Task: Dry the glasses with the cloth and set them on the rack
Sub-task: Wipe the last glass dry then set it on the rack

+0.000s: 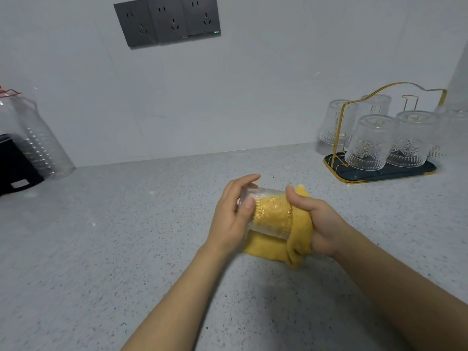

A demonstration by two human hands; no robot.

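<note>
Now both hands (pixel 276 219) hold glass (pixel 268 214) stuffed with cloth (pixel 298 239).

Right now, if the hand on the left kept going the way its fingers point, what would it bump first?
Probably the glass, which the left hand already holds at its base. Beyond lies the yellow cloth.

Grey speckled counter (pixel 101 249), pale wall (pixel 253 97), dark sockets (pixel 167 20)

A patterned glass (pixel 266 214), lying sideways above the worktop (pixel 101 249), is gripped at its base by the left hand (pixel 233 219). A yellow cloth (pixel 298 234), stuffed inside, is held by the right hand (pixel 319 224). Upturned glasses (pixel 369 143) are carried on the rack (pixel 379 173) at the far right edge.
</note>
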